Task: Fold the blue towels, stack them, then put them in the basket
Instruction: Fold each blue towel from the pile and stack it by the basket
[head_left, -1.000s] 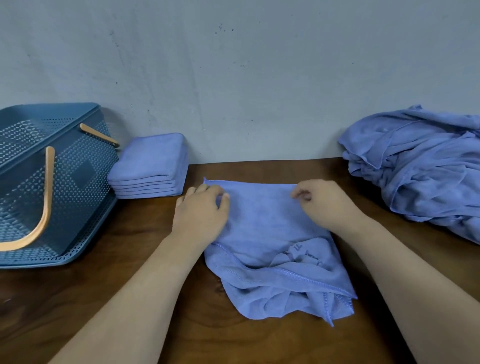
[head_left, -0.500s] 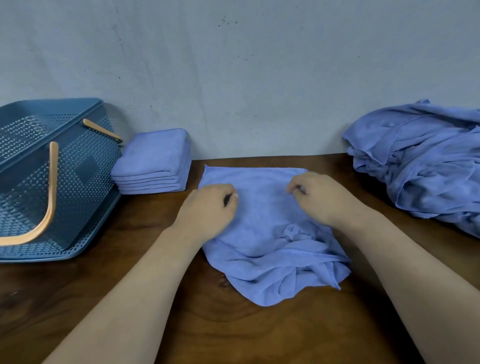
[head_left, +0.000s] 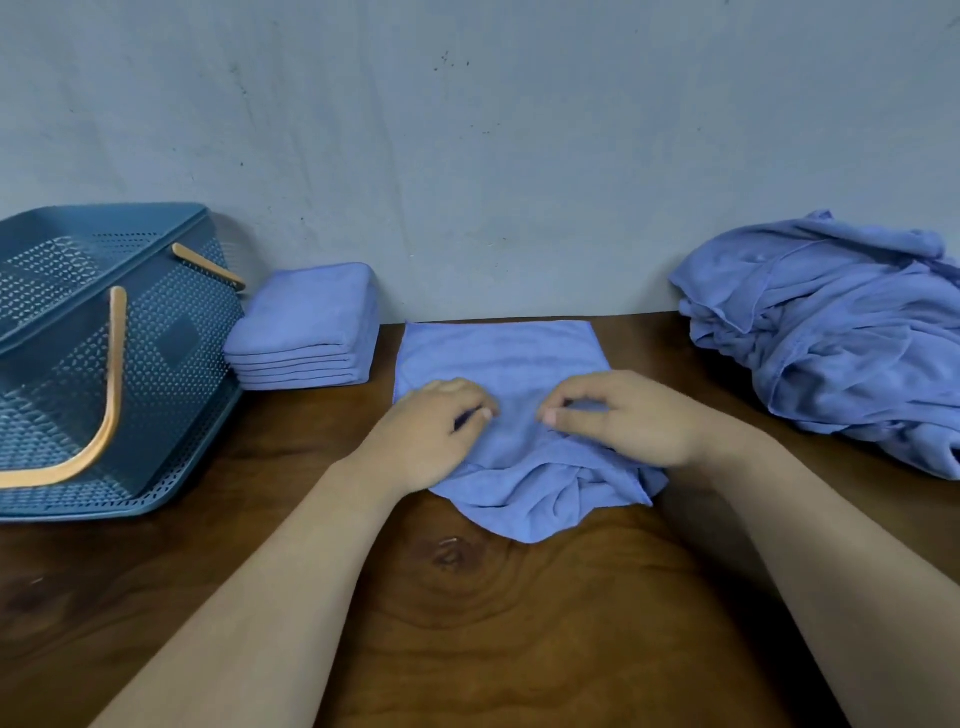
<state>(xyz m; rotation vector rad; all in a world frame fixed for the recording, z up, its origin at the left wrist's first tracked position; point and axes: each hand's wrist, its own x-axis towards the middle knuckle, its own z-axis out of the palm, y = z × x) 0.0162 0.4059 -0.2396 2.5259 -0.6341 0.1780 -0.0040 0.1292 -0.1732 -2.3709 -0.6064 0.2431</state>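
Towel (head_left: 498, 358) on bench (head_left: 467, 623) pinched mid-cloth by left grip (head_left: 436, 431) and right grip (head_left: 623, 421), near part crumpled. Folded stack (head_left: 306, 327) left of left grip, not yet put in basket (head_left: 171, 353); unfolded pile (head_left: 841, 332) right of right grip, folding left to be done

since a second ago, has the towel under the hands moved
Yes. The towel has slid away from the person: its far edge now nearly reaches the wall, further back alongside the folded stack.

Dark wooden table (head_left: 493, 623) against a scuffed grey wall (head_left: 467, 156)
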